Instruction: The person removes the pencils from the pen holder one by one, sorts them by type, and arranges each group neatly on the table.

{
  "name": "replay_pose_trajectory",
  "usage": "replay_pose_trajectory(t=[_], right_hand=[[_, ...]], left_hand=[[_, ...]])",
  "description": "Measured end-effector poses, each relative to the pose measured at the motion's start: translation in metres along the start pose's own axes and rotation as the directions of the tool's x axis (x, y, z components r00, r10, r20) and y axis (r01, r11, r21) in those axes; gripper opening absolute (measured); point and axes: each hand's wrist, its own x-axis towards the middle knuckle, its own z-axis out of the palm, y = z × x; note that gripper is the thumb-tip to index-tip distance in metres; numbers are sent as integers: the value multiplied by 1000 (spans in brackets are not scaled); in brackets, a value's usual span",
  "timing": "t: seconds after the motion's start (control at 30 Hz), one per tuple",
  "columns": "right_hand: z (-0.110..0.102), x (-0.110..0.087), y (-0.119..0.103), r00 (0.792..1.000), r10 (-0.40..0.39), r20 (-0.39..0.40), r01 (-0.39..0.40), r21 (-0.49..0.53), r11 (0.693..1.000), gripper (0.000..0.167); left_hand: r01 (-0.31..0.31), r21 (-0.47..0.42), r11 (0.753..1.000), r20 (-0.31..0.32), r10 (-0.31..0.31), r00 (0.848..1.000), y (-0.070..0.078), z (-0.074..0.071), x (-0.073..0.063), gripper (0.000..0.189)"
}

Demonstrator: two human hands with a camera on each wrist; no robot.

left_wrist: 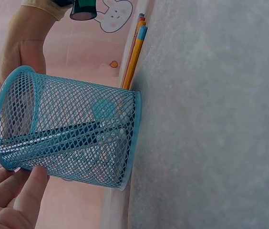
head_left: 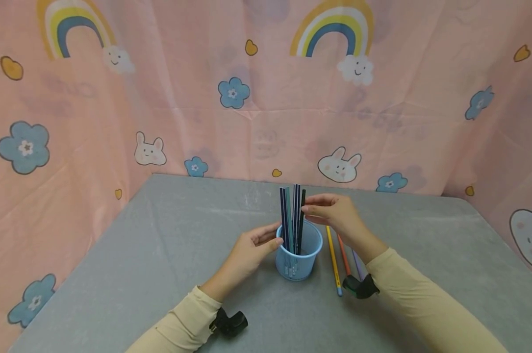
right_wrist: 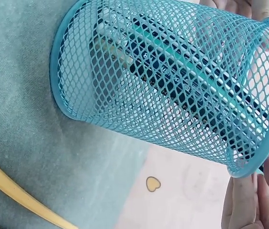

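We see a person's left hand (head_left: 252, 246) gripping the rim of a blue mesh cup (head_left: 309, 264), the right hand (head_left: 338, 213) pinching a dark pencil (head_left: 301, 233) standing inside among other pencils (head_left: 288, 215); yellow (head_left: 333, 260) and orange pencils (head_left: 343, 254) lie nearby on the gray table (head_left: 160, 255).

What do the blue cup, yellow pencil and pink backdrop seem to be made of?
Blue cup: probably coated metal, slightly glossy; diamond mesh with a smooth rim. Yellow pencil: perhaps painted wood, smooth; uniform yellow shaft, though plastic is possible. Pink backdrop: likely matte fabric, or thin sheeting; creases show.
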Motion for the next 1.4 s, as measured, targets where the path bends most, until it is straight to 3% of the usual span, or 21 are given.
replay_pose_trajectory(t=[0.43,0.73,1.0,1.23,1.4], right_hand=[[-3,3,-3,1000,-10,0,10,12,1000,36],[-17,-2,-18,997,-67,25,66,55,996,37],[-24,-10,-34,995,-90,30,89,29,996,44],[-32,-18,-46,994,-107,-1,107,-30,994,43],[-39,-26,-52,991,-132,-36,132,7,991,39]], left_hand=[[15,6,1000,-6,-15,1000,0,1,0,45],[6,-9,1000,9,-5,1000,-1,1,1,46],[14,9,1000,18,-14,1000,1,0,-1,48],[0,-3,1000,18,0,1000,1,0,0,47],[-4,-11,1000,16,4,1000,0,-1,0,47]])
